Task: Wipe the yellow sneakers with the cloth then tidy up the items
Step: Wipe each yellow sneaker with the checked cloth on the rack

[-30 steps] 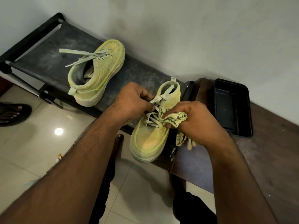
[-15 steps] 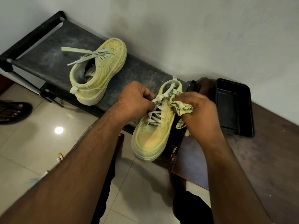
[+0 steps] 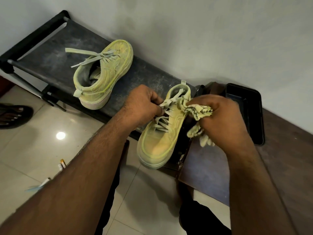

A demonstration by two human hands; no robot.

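- near yellow sneaker (image 3: pixel 159 141) sits at the right end of the black shoe rack (image 3: pixel 55 53), toe hanging over the front edge toward me, heel toward the wall; dusty upper, pale flat laces
- my left hand (image 3: pixel 144 104) is curled on that sneaker's laces (image 3: pixel 166 106) near the tongue, pinching them
- my right hand (image 3: pixel 221 119) is clenched round the crumpled yellow cloth (image 3: pixel 198 111) with dark markings; cloth is pressed against the sneaker's right side by the collar; loose cloth ends hang below the fist
- second yellow sneaker (image 3: pixel 105 73) stands further left on the same rack top, well apart from the first, toe toward the wall, heel toward me; its laces trail out to the left
- black rectangular tray (image 3: pixel 257 116) rests on the brown wooden surface (image 3: pixel 288 158) just right of the rack, against the wall; partly hidden by my right hand
- dark box (image 3: pixel 179 164) with small white print shows under the near sneaker's toe; can't tell what it is
- tiled floor (image 3: pixel 33 150) below; a foot in a dark sandal (image 3: pixel 13 114) at the left edge; small scraps on the tiles near my left forearm
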